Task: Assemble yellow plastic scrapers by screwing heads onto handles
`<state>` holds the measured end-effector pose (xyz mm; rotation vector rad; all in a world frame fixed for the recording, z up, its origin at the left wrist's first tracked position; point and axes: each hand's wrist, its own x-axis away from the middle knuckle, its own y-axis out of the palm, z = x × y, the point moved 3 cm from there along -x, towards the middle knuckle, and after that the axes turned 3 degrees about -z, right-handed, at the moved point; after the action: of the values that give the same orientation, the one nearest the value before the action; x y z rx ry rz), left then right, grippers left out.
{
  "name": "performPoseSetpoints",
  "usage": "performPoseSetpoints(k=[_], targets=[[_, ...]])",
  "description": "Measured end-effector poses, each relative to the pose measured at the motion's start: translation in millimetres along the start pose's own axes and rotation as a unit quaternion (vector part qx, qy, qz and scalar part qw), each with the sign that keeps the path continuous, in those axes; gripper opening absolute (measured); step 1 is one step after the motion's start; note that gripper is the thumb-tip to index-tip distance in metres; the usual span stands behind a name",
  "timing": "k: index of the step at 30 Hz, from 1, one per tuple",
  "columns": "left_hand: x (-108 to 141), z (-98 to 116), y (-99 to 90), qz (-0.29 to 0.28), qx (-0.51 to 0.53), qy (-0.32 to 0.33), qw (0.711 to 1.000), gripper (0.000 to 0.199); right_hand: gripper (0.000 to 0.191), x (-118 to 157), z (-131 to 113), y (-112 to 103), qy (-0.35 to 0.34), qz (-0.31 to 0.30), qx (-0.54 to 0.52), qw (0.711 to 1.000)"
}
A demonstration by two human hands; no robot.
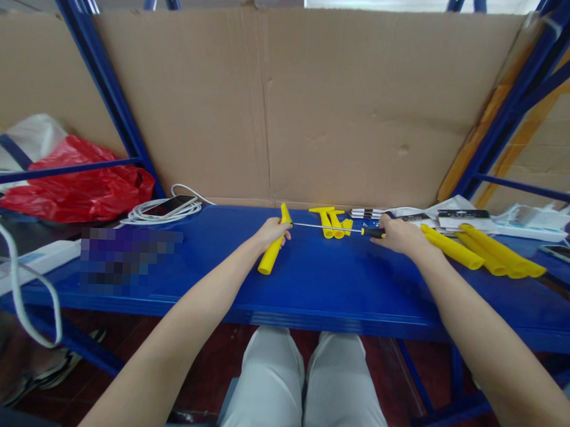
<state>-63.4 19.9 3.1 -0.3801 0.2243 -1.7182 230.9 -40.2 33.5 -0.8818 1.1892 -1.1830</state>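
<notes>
My left hand (273, 234) is closed around a yellow T-shaped piece (270, 257), whose tube end points down toward the table's front edge. In my right hand (397, 235) is the dark handle of a screwdriver (329, 227). Its long metal shaft runs left, and the tip meets the yellow piece beside my left fingers. Behind the shaft lie several smaller yellow pieces (328, 223). Long yellow tubes (453, 248) rest on the blue table (329, 284) just right of my right hand.
Coiled white cable and a phone (172, 205) lie at the left, near a red plastic bag (83, 182). White-and-black packets (463, 219), a power strip (530, 232) and another phone (565, 255) are at the right. Cardboard (341, 109) stands behind the table. A person's foot (54, 367) shows lower left.
</notes>
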Motion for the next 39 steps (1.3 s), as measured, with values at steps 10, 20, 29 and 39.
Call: performPoseSetpoints(k=[10,20,29,39], targets=[[-1.8,-1.5,-0.7,0.005,0.002,0.01,1.0,0.016,0.032,-0.7,0.7,-1.6,-0.041,0.015,-0.011,0.999],[0.3,0.4,-1.0,0.013,-0.005,0.012,1.0,0.007,0.033,-2.1,1.6,0.1,-0.024,0.003,-0.025,0.999],[-1.9,-0.9,-2.3,0.018,-0.012,0.015,1.0,0.011,0.028,-2.8,0.7,-0.6,-0.063,0.019,-0.026,0.997],[-0.5,0.3,-1.7,0.019,-0.014,0.015,1.0,0.013,0.03,-4.1,3.4,4.0,-0.05,0.01,-0.037,0.998]])
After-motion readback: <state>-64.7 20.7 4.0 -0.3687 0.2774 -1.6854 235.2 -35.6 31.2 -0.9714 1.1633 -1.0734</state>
